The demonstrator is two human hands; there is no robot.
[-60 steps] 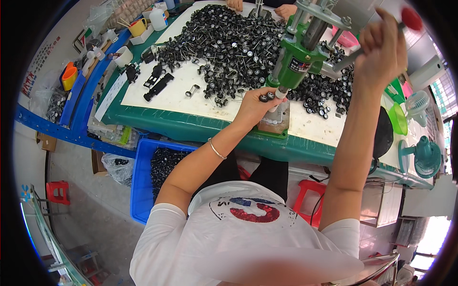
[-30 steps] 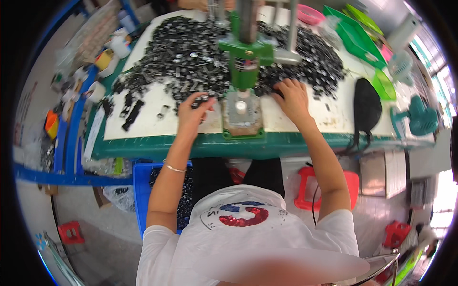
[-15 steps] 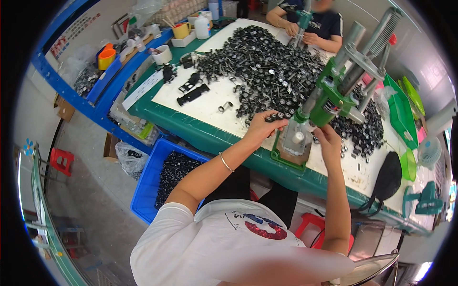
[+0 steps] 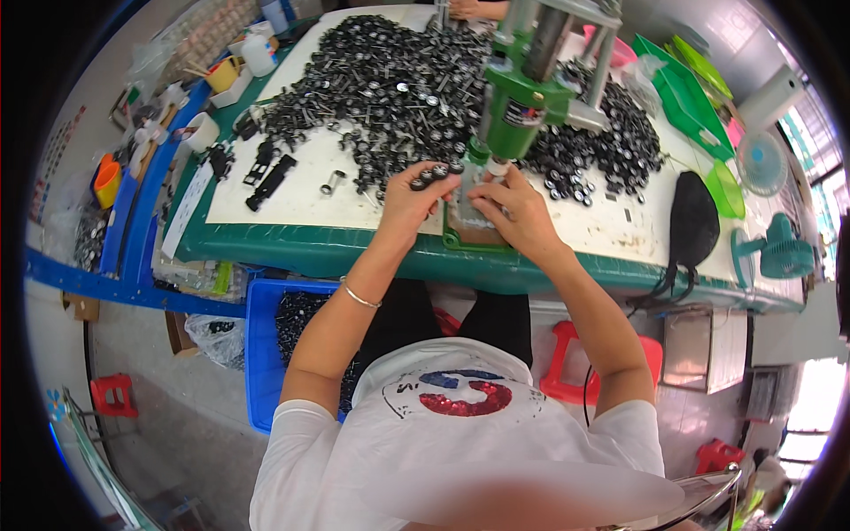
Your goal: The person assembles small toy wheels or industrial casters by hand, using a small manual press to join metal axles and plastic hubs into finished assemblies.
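Observation:
My left hand (image 4: 405, 209) is closed around several small black wheels (image 4: 431, 176), just left of a green hand press (image 4: 518, 102). At the press's lower end, my right hand (image 4: 524, 217) has its fingers bent together over the fixture, next to a white round part (image 4: 498, 166). Whatever lies between those fingers is too small and covered to make out. The press's green base (image 4: 474, 241) stands near the table's front edge. Behind it spreads a large pile of black wheels with metal pins (image 4: 381, 88).
Another person's hand (image 4: 474, 9) shows across the table. A black cloth item (image 4: 693, 221) and a green fan (image 4: 779, 250) are on the right. Black moulded parts (image 4: 270, 181) lie at the left. Below the table edge stands a blue bin (image 4: 263, 354) of small dark parts.
The view has turned, shifting the table leftward and up. My right hand has come from the press's right side to the front of the fixture. The left hand still holds the wheels.

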